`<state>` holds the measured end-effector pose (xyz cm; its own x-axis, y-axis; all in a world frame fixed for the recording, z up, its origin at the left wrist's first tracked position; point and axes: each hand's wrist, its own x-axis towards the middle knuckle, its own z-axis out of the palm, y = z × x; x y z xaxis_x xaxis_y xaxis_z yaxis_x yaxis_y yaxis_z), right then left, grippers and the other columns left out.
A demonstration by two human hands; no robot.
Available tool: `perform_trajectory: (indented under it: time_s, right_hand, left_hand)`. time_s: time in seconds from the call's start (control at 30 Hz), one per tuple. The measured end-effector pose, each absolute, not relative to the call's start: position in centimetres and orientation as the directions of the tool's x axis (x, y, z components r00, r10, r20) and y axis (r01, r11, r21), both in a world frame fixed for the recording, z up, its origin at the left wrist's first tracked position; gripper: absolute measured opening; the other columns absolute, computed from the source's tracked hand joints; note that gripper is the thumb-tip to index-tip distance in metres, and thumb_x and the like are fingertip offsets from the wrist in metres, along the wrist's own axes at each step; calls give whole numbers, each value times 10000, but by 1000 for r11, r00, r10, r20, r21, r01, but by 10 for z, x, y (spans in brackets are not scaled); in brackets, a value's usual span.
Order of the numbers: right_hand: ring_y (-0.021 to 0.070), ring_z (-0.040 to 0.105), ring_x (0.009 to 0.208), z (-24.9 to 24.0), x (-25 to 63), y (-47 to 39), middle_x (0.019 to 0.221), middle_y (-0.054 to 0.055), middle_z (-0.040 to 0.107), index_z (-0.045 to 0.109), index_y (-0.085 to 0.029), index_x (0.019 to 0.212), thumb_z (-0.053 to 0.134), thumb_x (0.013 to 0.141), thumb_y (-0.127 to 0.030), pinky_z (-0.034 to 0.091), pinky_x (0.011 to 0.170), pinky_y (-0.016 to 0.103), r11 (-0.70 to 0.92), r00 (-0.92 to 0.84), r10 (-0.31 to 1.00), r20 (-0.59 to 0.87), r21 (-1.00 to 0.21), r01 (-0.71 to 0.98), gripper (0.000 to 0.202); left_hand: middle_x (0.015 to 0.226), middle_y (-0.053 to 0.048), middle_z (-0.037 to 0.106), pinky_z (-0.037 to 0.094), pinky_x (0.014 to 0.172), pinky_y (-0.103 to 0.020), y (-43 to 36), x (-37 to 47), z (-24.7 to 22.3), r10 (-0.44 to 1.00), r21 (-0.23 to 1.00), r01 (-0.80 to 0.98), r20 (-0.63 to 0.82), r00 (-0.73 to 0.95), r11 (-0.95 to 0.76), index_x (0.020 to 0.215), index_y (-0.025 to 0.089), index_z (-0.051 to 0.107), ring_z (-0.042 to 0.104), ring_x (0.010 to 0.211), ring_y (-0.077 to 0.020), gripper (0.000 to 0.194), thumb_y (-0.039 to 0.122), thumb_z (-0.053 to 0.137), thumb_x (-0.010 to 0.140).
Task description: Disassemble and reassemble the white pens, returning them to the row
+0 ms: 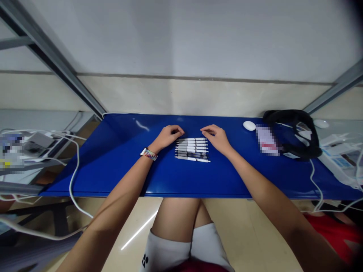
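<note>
A row of several white and grey pens (pixel 193 149) lies side by side on the blue tabletop (pixel 121 162), lengthwise from left to right. A few pens near the close side have darker barrels. My left hand (pixel 169 136) rests just past the upper left end of the row, its fingers loosely curved and nothing visible in them. Opposite it, by the upper right end, is my right hand (pixel 217 138), with fingers reaching inward, the thumb below them, and no object showing between. The fingertips of both hands point towards each other, with a gap between the hands.
To the right lie a white computer mouse (pixel 249 125), a blurred pale packet (pixel 268 140) and a black strapped headset (pixel 307 151). White cables (pixel 74 173) hang over the left side. Metal frame posts (pixel 61 70) flank the table, and a wall stands behind it.
</note>
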<state>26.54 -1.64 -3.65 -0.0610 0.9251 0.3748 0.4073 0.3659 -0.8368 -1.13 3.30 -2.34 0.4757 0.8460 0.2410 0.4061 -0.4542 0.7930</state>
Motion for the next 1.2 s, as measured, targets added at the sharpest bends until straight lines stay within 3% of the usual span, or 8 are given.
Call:
perform_trajectory:
  time_s: [0.3, 0.47, 0.67, 1.2]
  right_hand:
    - [285, 728, 1060, -45, 244, -24, 1064, 66, 814, 819, -244, 1030, 691, 900, -451, 534, 1027, 455, 256, 173, 942, 287, -949, 184, 276]
    - [272, 704, 1086, -48, 238, -27, 1072, 75, 800, 810, -230, 1032, 663, 886, -438, 532, 1014, 436, 255, 286, 920, 266, -964, 76, 294]
    - [282, 688, 1137, -49, 232, -27, 1101, 81, 799, 799, -233, 1041, 629, 904, -483, 526, 1030, 448, 250, 296, 914, 277, -960, 129, 332]
    - [290, 679, 1204, -49, 223, -26, 1154, 78, 804, 790, -251, 1037, 599, 910, -437, 517, 1086, 473, 265, 235, 927, 293, -953, 146, 295]
  left_hand:
    - [1038, -72, 794, 499, 1091, -412, 27, 7, -30, 923, 930, 193, 251, 292, -314, 909, 207, 751, 721, 1089, -259, 225, 363, 592, 942]
    - [1128, -105, 800, 488, 1115, -447, 21, 11, -37, 973, 982, 27, 184, 136, -189, 982, 209, 765, 723, 1153, -283, 363, 518, 575, 1002]
    - [1236, -137, 787, 453, 1171, -460, 14, 15, -43, 980, 979, -121, 174, 96, -162, 1002, 216, 758, 701, 1252, -288, 564, 683, 445, 1047]
    - [1182, -107, 794, 494, 1129, -438, 4, 29, -42, 982, 974, -178, 162, 98, -143, 946, 231, 738, 713, 1208, -274, 503, 664, 499, 1036]
